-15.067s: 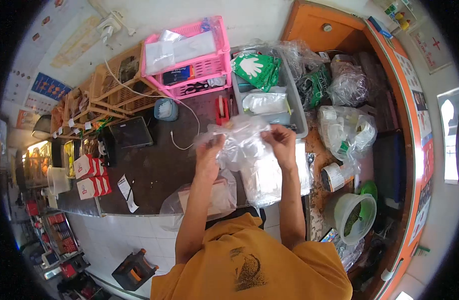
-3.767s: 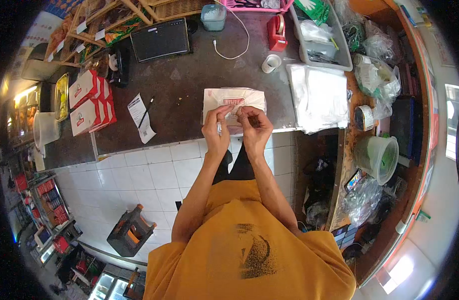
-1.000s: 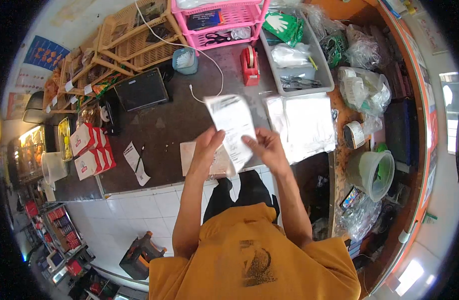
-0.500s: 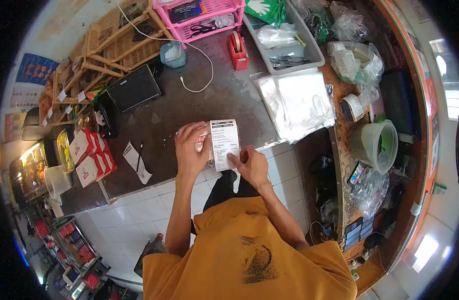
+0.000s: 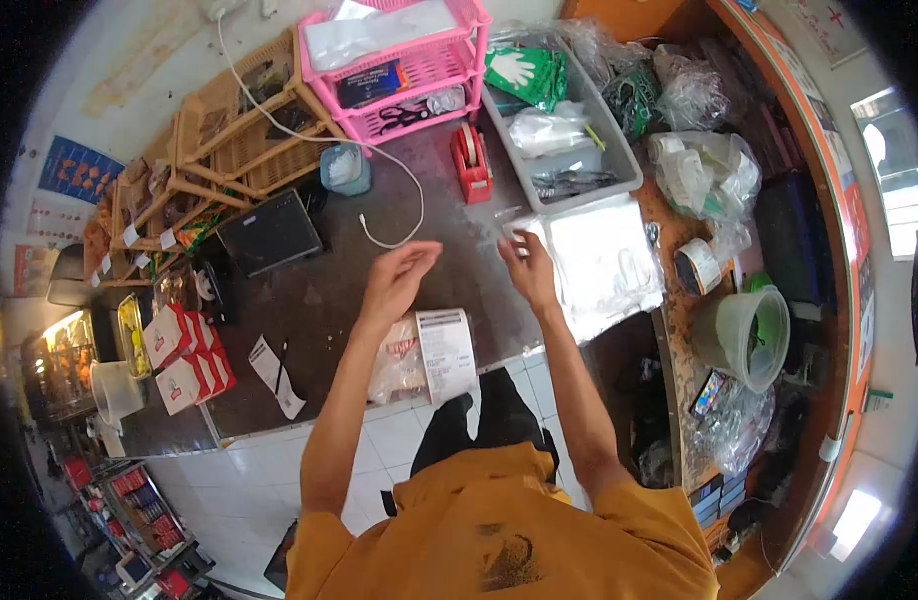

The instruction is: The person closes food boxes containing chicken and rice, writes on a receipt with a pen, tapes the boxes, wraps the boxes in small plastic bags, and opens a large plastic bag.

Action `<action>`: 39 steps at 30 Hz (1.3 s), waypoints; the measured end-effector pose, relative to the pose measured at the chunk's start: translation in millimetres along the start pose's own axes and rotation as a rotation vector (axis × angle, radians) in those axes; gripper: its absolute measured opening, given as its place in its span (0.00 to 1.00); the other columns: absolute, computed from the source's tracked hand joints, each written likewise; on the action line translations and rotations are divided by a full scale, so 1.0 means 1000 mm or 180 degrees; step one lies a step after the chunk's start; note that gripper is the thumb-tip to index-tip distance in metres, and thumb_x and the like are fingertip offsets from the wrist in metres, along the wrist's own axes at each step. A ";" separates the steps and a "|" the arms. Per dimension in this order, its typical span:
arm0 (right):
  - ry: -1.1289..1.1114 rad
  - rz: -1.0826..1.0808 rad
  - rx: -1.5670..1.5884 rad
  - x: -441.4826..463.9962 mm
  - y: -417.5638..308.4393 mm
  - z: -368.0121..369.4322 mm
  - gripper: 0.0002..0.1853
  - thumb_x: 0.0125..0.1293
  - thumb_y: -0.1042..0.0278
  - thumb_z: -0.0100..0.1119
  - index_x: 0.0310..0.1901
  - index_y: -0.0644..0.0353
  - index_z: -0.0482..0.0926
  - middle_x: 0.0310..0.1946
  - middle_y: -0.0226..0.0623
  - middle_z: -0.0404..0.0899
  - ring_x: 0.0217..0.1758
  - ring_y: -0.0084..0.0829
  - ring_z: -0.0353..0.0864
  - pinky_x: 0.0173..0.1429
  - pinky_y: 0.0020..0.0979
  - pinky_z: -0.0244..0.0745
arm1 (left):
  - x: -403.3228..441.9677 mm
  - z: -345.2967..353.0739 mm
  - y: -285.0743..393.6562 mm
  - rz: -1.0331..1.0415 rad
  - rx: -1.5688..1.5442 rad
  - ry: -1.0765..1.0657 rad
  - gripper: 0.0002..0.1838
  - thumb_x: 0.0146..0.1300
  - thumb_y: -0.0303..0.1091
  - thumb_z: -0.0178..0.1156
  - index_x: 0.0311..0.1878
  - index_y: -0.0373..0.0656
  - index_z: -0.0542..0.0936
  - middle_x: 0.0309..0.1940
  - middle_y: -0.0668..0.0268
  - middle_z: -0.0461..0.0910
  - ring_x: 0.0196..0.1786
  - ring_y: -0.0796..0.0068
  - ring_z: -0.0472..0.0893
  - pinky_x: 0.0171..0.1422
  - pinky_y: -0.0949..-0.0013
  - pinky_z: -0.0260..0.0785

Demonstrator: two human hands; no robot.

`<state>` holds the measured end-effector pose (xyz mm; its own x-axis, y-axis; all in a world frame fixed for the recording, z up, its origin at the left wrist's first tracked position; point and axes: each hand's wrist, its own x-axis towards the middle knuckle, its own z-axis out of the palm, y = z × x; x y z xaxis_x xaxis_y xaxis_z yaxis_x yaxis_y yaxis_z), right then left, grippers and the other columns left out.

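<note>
A white printed receipt (image 5: 446, 352) lies over the right part of a clear plastic packet with red print (image 5: 397, 362) at the table's front edge. My left hand (image 5: 397, 285) is raised beyond the packet, fingers stretched out, holding nothing. Over the table to the right, my right hand (image 5: 529, 270) has its fingers apart and holds nothing I can see. It is nearest to the stack of clear plastic bags (image 5: 604, 262), just left of it. The red tape dispenser (image 5: 471, 165) stands farther back, between and beyond both hands.
Behind stand a pink rack (image 5: 409, 100), a grey tray (image 5: 634, 170) of plastic packs and a blue cup (image 5: 345, 170). A white cable (image 5: 419, 190) lies on the table (image 5: 319, 300). Leftward are a black screen (image 5: 269, 235), red-and-white boxes (image 5: 189, 360) and a paper with a pen (image 5: 276, 378).
Both hands have let go of the receipt and packet and moved forward, the right hand also toward the plastic bags. The packet now lies on the table edge, and the view has tilted upward.
</note>
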<state>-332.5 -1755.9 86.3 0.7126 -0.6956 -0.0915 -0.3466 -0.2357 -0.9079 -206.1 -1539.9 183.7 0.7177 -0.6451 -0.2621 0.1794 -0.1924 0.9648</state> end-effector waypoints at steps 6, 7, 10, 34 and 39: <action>-0.0209 0.0132 -0.1347 0.158 0.004 0.077 0.32 0.69 0.37 0.58 0.51 0.64 0.81 0.47 0.56 0.83 0.50 0.57 0.83 0.54 0.48 0.77 | 0.148 0.027 -0.104 -0.1039 -0.0177 -0.0931 0.23 0.63 0.36 0.56 0.61 0.42 0.80 0.54 0.66 0.84 0.57 0.73 0.78 0.63 0.61 0.68; -0.0329 0.0242 -0.1040 0.169 0.008 0.083 0.30 0.68 0.39 0.59 0.48 0.64 0.82 0.47 0.55 0.83 0.50 0.56 0.83 0.54 0.47 0.77 | 0.168 0.031 -0.121 -0.1186 -0.0278 -0.0914 0.23 0.62 0.35 0.55 0.61 0.43 0.80 0.53 0.67 0.84 0.56 0.73 0.78 0.61 0.61 0.68; -0.0073 0.0321 -0.0059 0.171 0.012 0.088 0.23 0.68 0.48 0.63 0.43 0.65 0.84 0.46 0.51 0.84 0.50 0.52 0.83 0.54 0.44 0.77 | 0.203 0.050 -0.126 -0.1556 -0.0966 -0.0555 0.22 0.61 0.40 0.53 0.56 0.45 0.81 0.48 0.69 0.83 0.52 0.73 0.78 0.57 0.60 0.68; -0.1368 0.0098 0.0533 -0.038 -0.024 -0.116 0.02 0.67 0.78 0.62 0.36 0.65 0.83 0.38 0.38 0.81 0.41 0.30 0.83 0.45 0.30 0.78 | 0.066 -0.013 0.014 -0.0330 -0.0238 0.0530 0.10 0.65 0.29 0.68 0.43 0.32 0.86 0.28 0.65 0.82 0.30 0.78 0.78 0.34 0.72 0.68; -0.2543 -0.0297 0.0515 -0.039 -0.086 -0.088 0.05 0.66 0.75 0.64 0.33 0.66 0.82 0.37 0.38 0.80 0.40 0.32 0.79 0.45 0.32 0.73 | -0.111 -0.053 0.005 -0.0458 0.0254 0.2188 0.09 0.61 0.26 0.72 0.43 0.32 0.86 0.31 0.63 0.85 0.32 0.78 0.81 0.39 0.75 0.73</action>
<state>-384.5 -1768.5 203.7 0.9748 0.0295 -0.2209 -0.2157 -0.1254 -0.9684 -249.6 -1429.6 218.5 0.9576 -0.0009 -0.2881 0.2735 -0.3114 0.9101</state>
